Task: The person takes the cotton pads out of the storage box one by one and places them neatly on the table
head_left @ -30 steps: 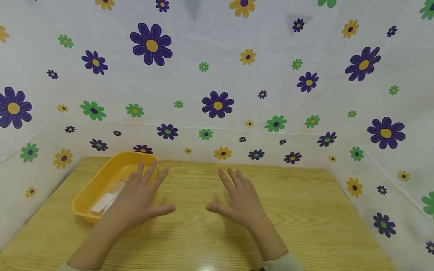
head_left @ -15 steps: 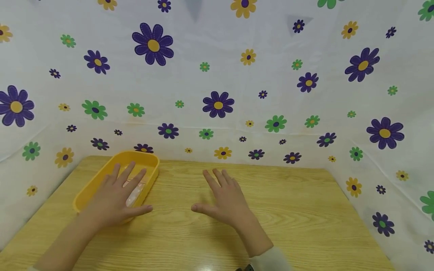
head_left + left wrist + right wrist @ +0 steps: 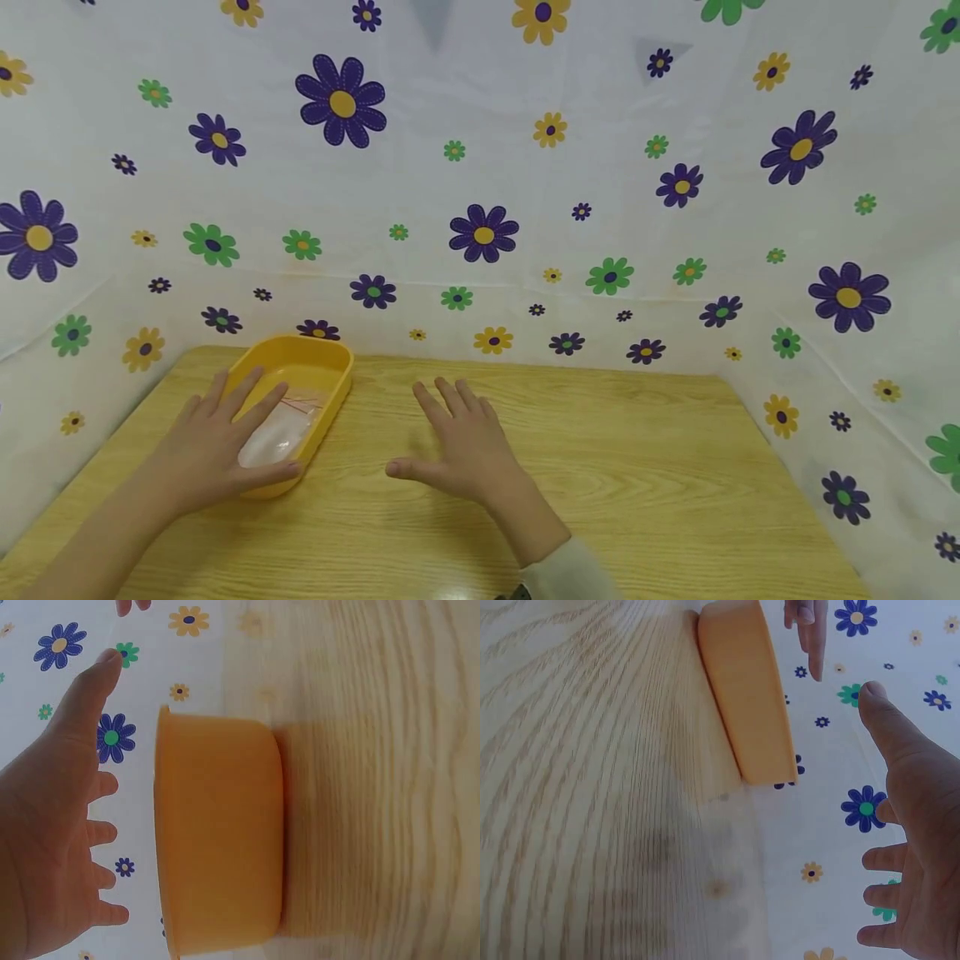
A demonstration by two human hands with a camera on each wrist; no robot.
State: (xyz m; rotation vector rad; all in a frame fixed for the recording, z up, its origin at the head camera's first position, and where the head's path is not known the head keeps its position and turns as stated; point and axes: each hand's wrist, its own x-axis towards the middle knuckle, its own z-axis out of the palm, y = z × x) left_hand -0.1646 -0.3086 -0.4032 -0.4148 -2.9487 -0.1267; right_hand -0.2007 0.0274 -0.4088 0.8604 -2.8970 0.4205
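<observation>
A yellow plastic tray (image 3: 330, 417) stands at the left of the table; inside it lies a clear plastic packet (image 3: 277, 435) with a white part and thin red lines, partly hidden by a hand. My left hand (image 3: 202, 454) hovers over the tray's near left side, fingers spread and holding nothing. In the left wrist view, a gap shows between that hand and the tray's rim (image 3: 166, 832). My right hand (image 3: 468, 454) is held above the table to the right of the tray, palm down, fingers spread and thumb pointing left, with nothing in it.
The wood-grain table (image 3: 637, 467) reaches back to a white cloth (image 3: 420, 183) printed with purple, green and yellow flowers, which encloses the back and both sides. A pale sleeve (image 3: 570, 571) covers the right forearm.
Both hands have moved left, fingers still spread. The left hand has passed across the tray toward its left side, uncovering more of the packet. The tray has stayed in place.
</observation>
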